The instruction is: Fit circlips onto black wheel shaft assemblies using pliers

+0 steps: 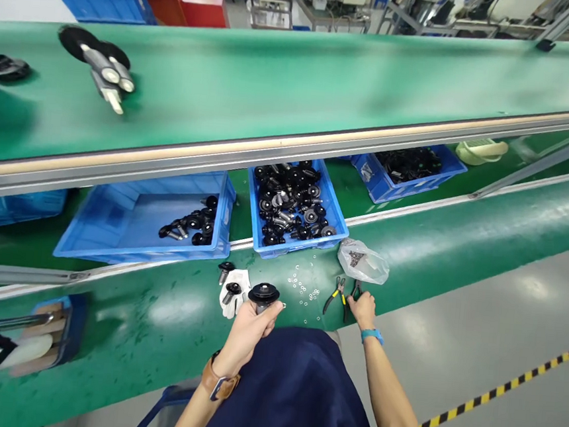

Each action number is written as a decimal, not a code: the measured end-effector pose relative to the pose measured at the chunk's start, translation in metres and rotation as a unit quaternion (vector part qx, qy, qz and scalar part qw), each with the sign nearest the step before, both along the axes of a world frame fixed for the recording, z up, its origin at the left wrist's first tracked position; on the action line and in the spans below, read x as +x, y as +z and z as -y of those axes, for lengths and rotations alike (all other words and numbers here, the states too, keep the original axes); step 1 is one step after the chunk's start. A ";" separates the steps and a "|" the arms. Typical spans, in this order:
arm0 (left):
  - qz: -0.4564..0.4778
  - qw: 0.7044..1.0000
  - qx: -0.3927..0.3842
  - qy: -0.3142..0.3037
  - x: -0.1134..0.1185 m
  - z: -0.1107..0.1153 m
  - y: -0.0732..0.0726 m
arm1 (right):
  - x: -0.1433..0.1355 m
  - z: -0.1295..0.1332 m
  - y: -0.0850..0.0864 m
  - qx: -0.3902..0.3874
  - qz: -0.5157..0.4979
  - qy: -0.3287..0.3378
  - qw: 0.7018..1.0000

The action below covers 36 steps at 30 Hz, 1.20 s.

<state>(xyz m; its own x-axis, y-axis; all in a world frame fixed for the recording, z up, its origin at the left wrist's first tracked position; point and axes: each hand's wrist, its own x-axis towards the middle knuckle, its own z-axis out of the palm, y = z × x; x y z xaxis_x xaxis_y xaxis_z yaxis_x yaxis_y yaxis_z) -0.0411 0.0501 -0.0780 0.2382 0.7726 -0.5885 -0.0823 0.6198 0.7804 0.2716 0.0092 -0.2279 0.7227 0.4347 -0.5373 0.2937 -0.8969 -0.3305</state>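
Note:
My left hand is closed round a black disc-topped part with a grey shaft, held upright above the bench edge. My right hand lies at the bench edge, its fingers closed on dark-handled pliers; most of their handles are hidden. Just left of them are pliers with yellow-and-black handles. Small white rings are scattered between my hands. A clear plastic bag with small dark pieces stands behind the pliers. Beside my left hand, two similar disc-topped parts rest on and by a white glove.
A blue bin full of similar parts stands ahead, with a sparser blue bin to its left. Another blue bin holds dark pieces. A raised green shelf spans above them. A box sits at left.

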 end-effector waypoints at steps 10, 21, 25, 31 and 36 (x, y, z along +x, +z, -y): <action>-0.020 1.000 0.016 -0.003 -0.012 -0.004 0.020 | -0.024 0.037 0.055 0.129 -0.254 0.124 0.950; 0.004 1.000 0.024 -0.013 -0.008 0.000 0.032 | -0.095 0.021 0.180 0.339 -0.029 0.513 0.788; 0.008 1.000 0.022 -0.011 -0.011 0.003 0.031 | -0.099 0.017 0.177 0.319 0.010 0.546 0.775; 0.011 1.000 0.007 -0.007 -0.012 0.004 0.032 | -0.102 0.017 0.175 0.326 0.009 0.552 0.767; 0.008 1.000 0.009 -0.013 -0.012 0.003 0.029 | -0.102 0.018 0.175 0.316 0.007 0.555 0.770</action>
<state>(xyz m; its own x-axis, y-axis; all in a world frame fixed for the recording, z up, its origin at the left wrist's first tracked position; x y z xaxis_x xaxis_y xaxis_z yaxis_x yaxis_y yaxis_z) -0.0532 0.0469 -0.0486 0.2673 0.7761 -0.5711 -0.0792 0.6084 0.7897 0.1700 -0.0091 -0.0526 -0.2770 0.9601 0.0392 0.7712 0.2464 -0.5870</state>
